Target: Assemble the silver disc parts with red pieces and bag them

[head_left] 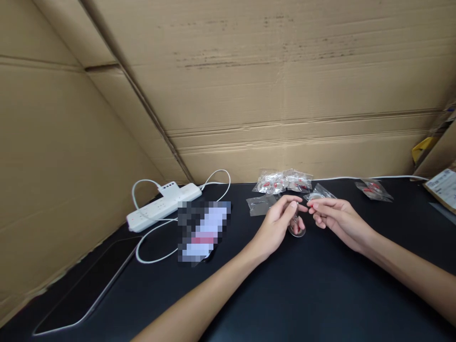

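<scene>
My left hand [278, 221] is closed on a shiny round metal piece [301, 232], whose rim hangs below the fingers. Part of that piece is covered by the fingers, so its exact kind does not show. Close on its right, my right hand [335, 216] pinches a small red piece [310, 204] between thumb and fingertips. The two hands are a short gap apart, over the black table. Just behind them lie a flat clear bag [259, 206] and another clear plastic bag [322, 191] with something pale in it.
Several clear bags [272, 182] with round metal and red parts lie along the cardboard wall [285, 95]. Another such bag [374, 190] is at right, near a labelled packet [443, 187]. A white power strip [160, 209], cables, a pixelated phone-like object [206, 232] and a dark tablet-like slab [89, 285] are left.
</scene>
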Available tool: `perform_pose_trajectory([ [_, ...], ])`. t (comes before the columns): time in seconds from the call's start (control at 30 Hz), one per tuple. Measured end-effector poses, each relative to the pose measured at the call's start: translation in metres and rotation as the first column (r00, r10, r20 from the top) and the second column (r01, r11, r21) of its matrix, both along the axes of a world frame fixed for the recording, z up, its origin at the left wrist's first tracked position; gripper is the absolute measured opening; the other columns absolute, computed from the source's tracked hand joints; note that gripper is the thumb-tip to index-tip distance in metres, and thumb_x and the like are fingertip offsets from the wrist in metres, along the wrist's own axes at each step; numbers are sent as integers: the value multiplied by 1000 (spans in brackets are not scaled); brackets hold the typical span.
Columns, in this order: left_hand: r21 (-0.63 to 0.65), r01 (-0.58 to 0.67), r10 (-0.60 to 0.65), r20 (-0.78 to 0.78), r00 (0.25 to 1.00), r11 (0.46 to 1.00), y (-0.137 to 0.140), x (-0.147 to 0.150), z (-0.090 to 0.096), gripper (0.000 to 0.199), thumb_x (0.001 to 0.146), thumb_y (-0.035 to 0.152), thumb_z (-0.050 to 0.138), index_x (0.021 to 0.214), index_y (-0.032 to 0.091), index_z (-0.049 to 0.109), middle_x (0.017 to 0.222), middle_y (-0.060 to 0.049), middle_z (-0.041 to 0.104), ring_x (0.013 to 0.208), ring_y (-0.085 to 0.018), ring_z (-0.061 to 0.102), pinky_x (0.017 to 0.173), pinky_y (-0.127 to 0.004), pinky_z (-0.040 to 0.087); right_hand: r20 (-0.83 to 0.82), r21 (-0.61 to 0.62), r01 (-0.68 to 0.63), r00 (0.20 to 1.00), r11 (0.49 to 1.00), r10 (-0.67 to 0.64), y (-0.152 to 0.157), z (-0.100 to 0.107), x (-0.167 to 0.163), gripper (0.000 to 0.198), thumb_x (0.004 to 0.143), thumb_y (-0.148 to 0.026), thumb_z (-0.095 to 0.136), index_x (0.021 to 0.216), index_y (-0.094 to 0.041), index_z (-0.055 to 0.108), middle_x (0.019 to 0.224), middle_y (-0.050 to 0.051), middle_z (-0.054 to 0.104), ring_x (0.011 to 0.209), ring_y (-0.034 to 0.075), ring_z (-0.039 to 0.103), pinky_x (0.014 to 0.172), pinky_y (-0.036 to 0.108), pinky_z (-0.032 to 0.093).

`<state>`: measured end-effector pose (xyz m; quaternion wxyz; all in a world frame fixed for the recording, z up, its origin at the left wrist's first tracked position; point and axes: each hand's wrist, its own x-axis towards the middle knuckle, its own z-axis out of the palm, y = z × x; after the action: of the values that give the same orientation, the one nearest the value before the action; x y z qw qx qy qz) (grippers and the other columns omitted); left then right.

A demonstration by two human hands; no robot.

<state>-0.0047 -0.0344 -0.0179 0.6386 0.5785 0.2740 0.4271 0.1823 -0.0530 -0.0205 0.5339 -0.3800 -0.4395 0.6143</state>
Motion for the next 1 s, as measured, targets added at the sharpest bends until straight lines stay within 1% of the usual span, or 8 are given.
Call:
perform_pose_trajectory([
  [0.23, -100, 85, -69, 161, 984, 991, -1, 1, 2, 31, 93, 40, 58, 113, 16, 57, 110, -12, 62, 84, -19, 68, 72, -33, 54, 3, 93, 77, 997, 993, -77, -3, 4, -5, 22, 75, -28, 81, 94, -18, 76, 82, 5, 71, 61, 10, 58, 56, 24, 46],
  [0.4, -140, 135, -100, 229, 968, 981, -1, -1, 4, 31, 94, 34, 58, 118, 14, 58, 104, -13, 65, 93, -22, 69, 93, -42, 52, 72, 144, 67, 994, 987, -78, -2, 6, -6, 24, 73, -32, 81, 91, -17, 75, 71, 4, 69, 62, 15, 64, 61, 31, 53],
  [0.5, -146, 126, -96, 195, 976, 981, -1, -1, 4, 32, 94, 36, 59, 117, 14, 59, 101, -12, 66, 90, -22, 70, 93, -43, 52, 175, 235, 94, 975, 967, -137, -2, 3, -6, 22, 75, -36, 79, 89, -19, 76, 66, 3, 68, 57, 15, 62, 57, 32, 53],
  [0.6, -116, 110, -94, 134, 986, 987, -2, 0, 4, 34, 93, 40, 59, 117, 15, 59, 100, -11, 65, 85, -20, 69, 85, -41, 55, 345, 437, 105, 898, 893, -275, -6, 0, -7, 14, 80, -34, 74, 88, -23, 76, 79, 6, 72, 66, 19, 66, 64, 35, 55],
  [0.67, -88, 96, -88, 90, 992, 991, -3, 0, 4, 36, 93, 42, 58, 117, 15, 59, 96, -10, 65, 80, -18, 68, 79, -36, 55, 458, 581, 56, 802, 812, -383, -9, 0, -7, 10, 84, -30, 70, 91, -25, 76, 88, 6, 73, 78, 23, 68, 73, 38, 55],
  [0.73, -66, 91, -88, 44, 995, 994, -4, 1, 5, 37, 93, 44, 57, 118, 16, 59, 92, -9, 66, 74, -16, 66, 75, -33, 54, 528, 672, -10, 708, 740, -469, -13, 0, -7, 12, 88, -27, 65, 94, -26, 75, 88, 7, 72, 82, 24, 68, 76, 40, 54],
  [0.83, -57, 102, -100, 29, 995, 993, -5, 1, 4, 39, 93, 44, 57, 120, 16, 59, 92, -9, 66, 72, -14, 64, 74, -32, 52, 564, 725, -85, 642, 683, -519, -15, 1, -7, 15, 91, -23, 59, 98, -25, 72, 89, 7, 72, 81, 23, 67, 76, 38, 54],
  [1.0, -97, 123, -112, 113, 987, 988, -8, 4, 4, 36, 92, 41, 60, 119, 16, 61, 101, -10, 65, 85, -17, 65, 86, -36, 53, 572, 763, -153, 612, 628, -546, -13, 0, -6, 15, 93, -20, 55, 96, -23, 70, 91, 7, 71, 82, 22, 67, 76, 36, 53],
])
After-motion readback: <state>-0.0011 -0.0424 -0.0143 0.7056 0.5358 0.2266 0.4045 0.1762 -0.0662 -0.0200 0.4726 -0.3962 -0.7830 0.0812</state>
